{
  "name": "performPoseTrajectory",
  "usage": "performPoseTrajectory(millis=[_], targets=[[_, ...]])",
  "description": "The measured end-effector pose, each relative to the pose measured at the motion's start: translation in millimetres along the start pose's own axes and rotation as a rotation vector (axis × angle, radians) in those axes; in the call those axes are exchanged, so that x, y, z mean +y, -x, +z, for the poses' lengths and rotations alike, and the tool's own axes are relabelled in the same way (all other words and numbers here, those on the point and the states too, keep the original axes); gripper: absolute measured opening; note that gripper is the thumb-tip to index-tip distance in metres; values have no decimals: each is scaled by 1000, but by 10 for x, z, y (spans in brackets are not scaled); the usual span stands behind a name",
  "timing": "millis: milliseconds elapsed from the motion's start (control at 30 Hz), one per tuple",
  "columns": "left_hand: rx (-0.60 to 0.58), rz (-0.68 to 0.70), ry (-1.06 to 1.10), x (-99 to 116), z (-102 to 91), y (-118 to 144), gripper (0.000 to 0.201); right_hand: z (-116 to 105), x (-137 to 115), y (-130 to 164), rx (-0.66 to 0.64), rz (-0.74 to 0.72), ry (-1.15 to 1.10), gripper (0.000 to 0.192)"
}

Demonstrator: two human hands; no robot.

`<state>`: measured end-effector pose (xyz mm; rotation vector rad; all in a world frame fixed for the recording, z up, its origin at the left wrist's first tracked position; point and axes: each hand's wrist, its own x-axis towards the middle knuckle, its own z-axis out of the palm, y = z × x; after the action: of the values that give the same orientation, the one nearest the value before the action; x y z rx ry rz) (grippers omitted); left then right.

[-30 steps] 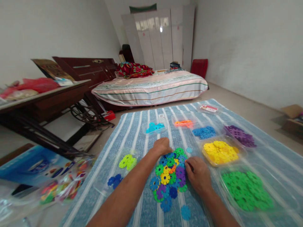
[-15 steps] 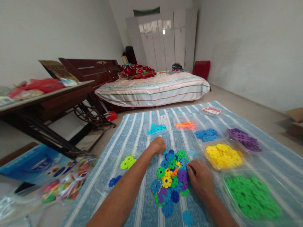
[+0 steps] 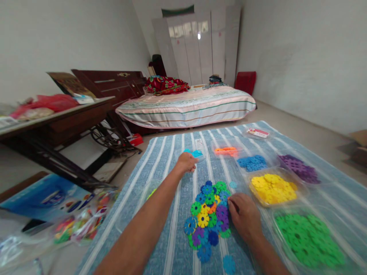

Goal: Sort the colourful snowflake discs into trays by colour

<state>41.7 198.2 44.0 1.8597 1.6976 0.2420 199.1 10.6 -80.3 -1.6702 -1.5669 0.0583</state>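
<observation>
Bedroom floor w/ a blue-and-white striped cloth (image 3: 172,160) spread over it, coarse weave, bed (image 3: 186,107) and white wardrobe (image 3: 197,46) at the back. On the cloth sit clear plastic trays, one colour each. Mixed pile of snowflake discs (image 3: 208,214) lies in the middle, right in front of me: flat, toothed plastic rounds w/ a hole in the centre, smooth and matte, in blue, green, yellow, purple and orange.

Looks like I'm mid-sort, colour by colour. Left hand (image 3: 187,162) is stretched out to the light-blue tray (image 3: 197,154), fingers curled at its near edge; can't tell if a disc is pinched in them or not. Right hand (image 3: 243,215) rests on the pile's right side, fingers bent down onto the purple and green pieces, prob. picking at one, but the grip is hidden under the knuckles.

Next move, I reckon: a fine pinch, since the discs overlap and their teeth catch on each other.

Sorted trays on the right: orange tray (image 3: 226,151), blue tray (image 3: 252,162), purple tray (image 3: 299,168), yellow tray (image 3: 272,187), green tray (image 3: 309,238). Crinkly toy bag (image 3: 77,225) lies off the cloth at left.
</observation>
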Motion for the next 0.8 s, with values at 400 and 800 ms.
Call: performPoseTrajectory(millis=[400,800], targets=[[-192,140,-186,-13,597,124,12,-17,7,-5,-7,-20,13,22],[-300,5,-50,-274,370,227,17,-12,14,0,-16,-1,24,21]])
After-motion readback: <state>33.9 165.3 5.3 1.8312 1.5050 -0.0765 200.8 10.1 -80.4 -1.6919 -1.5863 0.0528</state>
